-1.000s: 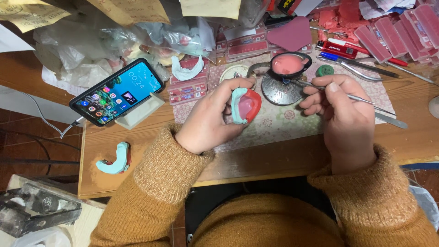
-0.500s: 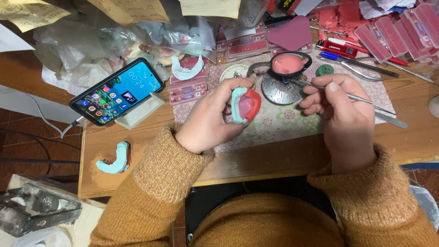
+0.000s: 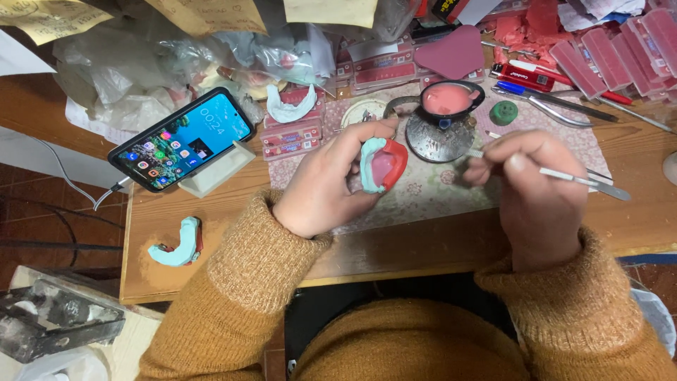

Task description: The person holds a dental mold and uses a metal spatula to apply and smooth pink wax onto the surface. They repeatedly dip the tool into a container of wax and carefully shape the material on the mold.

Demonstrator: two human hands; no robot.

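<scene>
My left hand [image 3: 326, 185] grips a pale blue-green dental cast topped with a red wax rim [image 3: 381, 164], held just above the patterned mat [image 3: 437, 189]. My right hand [image 3: 537, 185] pinches a thin metal wax tool [image 3: 575, 180]; its tip points left toward a small round metal burner stand [image 3: 431, 139]. On that stand sits a black-rimmed dish of pink wax [image 3: 448, 99]. The tool's tip is hidden behind my fingers.
A phone [image 3: 183, 138] leans on a white stand at the left. A second blue-green cast [image 3: 176, 245] lies near the table's front left corner. Pink boxes [image 3: 615, 49], a red lighter, pliers [image 3: 546, 106], plastic bags and a green cap [image 3: 503, 112] crowd the back.
The right hand has shifted the metal tool very slightly near the burner; the left hand keeps the cast in the same place.
</scene>
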